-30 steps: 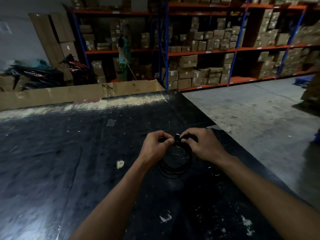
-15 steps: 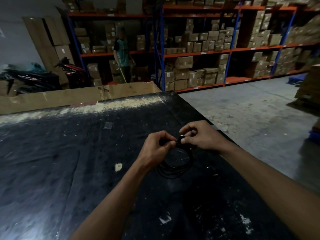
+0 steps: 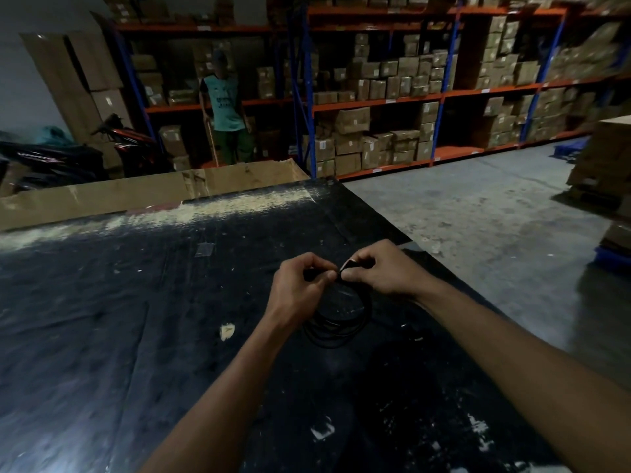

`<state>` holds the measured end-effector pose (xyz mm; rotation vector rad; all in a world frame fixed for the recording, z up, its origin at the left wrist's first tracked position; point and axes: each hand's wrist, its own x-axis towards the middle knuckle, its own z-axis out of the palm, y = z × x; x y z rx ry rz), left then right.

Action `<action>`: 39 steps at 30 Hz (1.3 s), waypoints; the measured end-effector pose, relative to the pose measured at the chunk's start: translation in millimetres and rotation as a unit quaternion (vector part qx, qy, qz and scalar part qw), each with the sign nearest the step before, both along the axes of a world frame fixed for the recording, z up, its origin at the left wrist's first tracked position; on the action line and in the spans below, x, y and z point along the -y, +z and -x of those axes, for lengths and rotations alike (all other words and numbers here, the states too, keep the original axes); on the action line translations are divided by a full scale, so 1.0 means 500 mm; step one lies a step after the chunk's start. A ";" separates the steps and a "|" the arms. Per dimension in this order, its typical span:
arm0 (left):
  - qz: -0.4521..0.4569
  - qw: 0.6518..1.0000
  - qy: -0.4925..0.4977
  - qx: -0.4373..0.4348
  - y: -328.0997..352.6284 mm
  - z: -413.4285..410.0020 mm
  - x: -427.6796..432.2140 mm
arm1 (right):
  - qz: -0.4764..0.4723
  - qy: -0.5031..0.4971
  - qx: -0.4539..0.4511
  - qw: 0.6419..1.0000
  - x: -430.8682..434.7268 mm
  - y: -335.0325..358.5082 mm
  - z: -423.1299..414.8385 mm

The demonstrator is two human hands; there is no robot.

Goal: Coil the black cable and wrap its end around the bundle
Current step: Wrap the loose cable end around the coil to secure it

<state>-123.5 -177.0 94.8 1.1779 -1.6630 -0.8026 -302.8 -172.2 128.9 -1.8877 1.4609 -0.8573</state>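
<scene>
Both forearms reach out over the black table (image 3: pixel 136 319), coming in from the near edge and converging toward its far right corner. The left hand (image 3: pixel 300 288) is curled knuckles-up, wrist bent slightly inward, its thumb and forefinger pinched together on the top of the black cable (image 3: pixel 336 322). The right hand (image 3: pixel 379 271) meets it from the other side, just beside it, almost fingertip to fingertip; its fingers (image 3: pixel 351 273) are folded in tight and clamped on a short stretch of the same cable at the top of the bundle. Whether that stretch is the loose end I cannot tell, it is too dark and too small.

The cable itself hangs as a coil of several round loops below the two hands, its lower arc lying on or just above the table surface; which of the two is hard to say. It sits near the table's right edge, closer to the far corner than to the near side.

A pale chip (image 3: pixel 227 331) in the tabletop lies to the left of the coil. Beyond the table's far edge stands a cardboard sheet (image 3: pixel 102 196), and behind that a person in a green shirt (image 3: pixel 223 107) in front of shelving racks (image 3: pixel 375 100) full of boxes.
</scene>
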 end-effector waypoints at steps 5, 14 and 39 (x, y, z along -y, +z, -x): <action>-0.013 0.999 0.023 -0.046 0.005 0.014 0.002 | 0.039 -0.082 0.021 0.996 0.006 -0.012 -0.022; -0.045 0.994 0.026 -0.098 0.011 0.003 0.007 | -0.079 -0.079 0.197 0.974 0.002 -0.011 -0.025; -0.111 0.957 0.134 -0.232 0.050 -0.026 0.031 | -0.226 -0.038 0.367 0.901 -0.021 -0.020 -0.026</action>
